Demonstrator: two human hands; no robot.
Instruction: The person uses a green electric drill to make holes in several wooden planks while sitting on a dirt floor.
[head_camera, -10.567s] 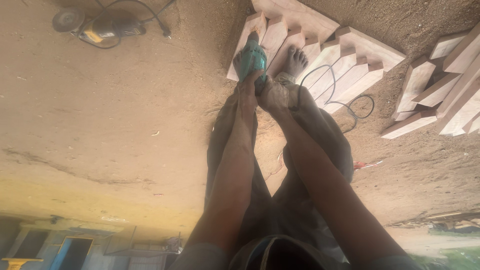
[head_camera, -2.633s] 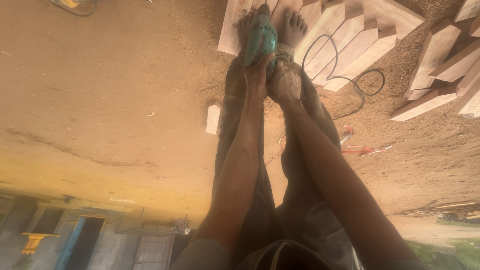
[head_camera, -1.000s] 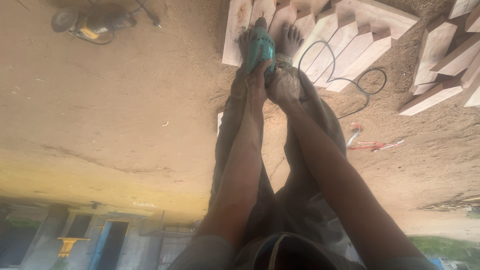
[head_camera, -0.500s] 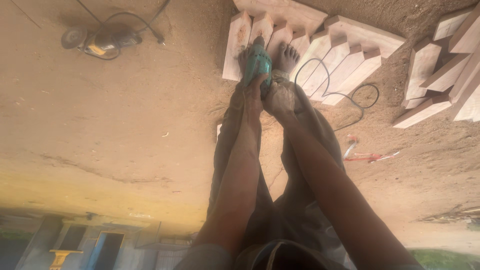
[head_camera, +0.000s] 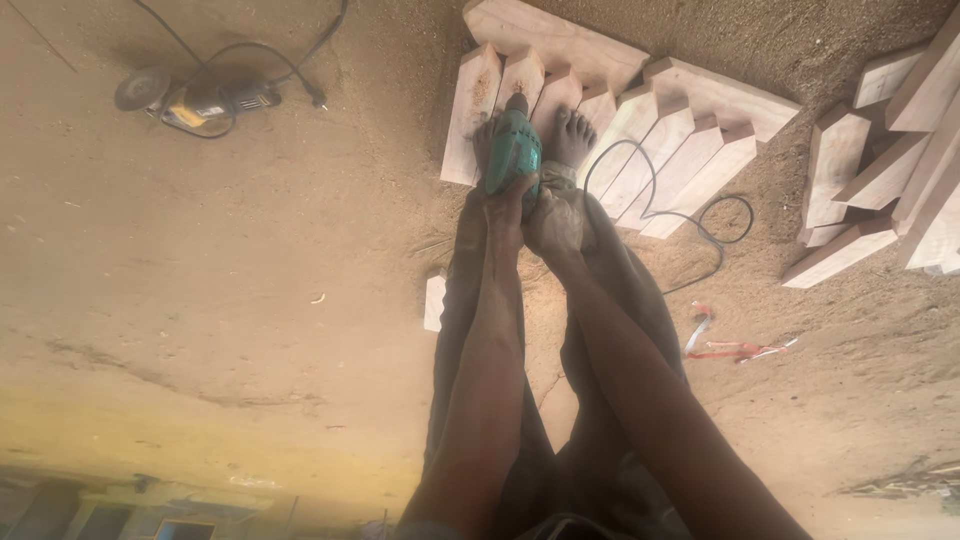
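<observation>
We hold a teal power drill (head_camera: 513, 152) with both hands, its nose pointing toward twelve o'clock and down onto a row of pale wooden blocks (head_camera: 560, 95) that lie side by side on the sawdust floor (head_camera: 250, 300). Our left hand (head_camera: 503, 203) is wrapped shut around the drill's grip from the six o'clock side; our right hand (head_camera: 553, 222) closes on the rear of the tool just at its four o'clock, touching the left. Our bare feet (head_camera: 572, 135) stand on the blocks at either side of the drill and pin them down. The black cord (head_camera: 690, 215) loops off toward three o'clock, near a red strip (head_camera: 735, 348) on the floor. At ten o'clock, well apart, lies an angle grinder (head_camera: 200, 100); more stacked wooden pieces (head_camera: 890, 170) sit at two o'clock. To work well here, in our judgement, we keep the drill square to the wood, press steadily with both hands, keep our toes clear of the bit, and keep the cord behind the tool.
</observation>
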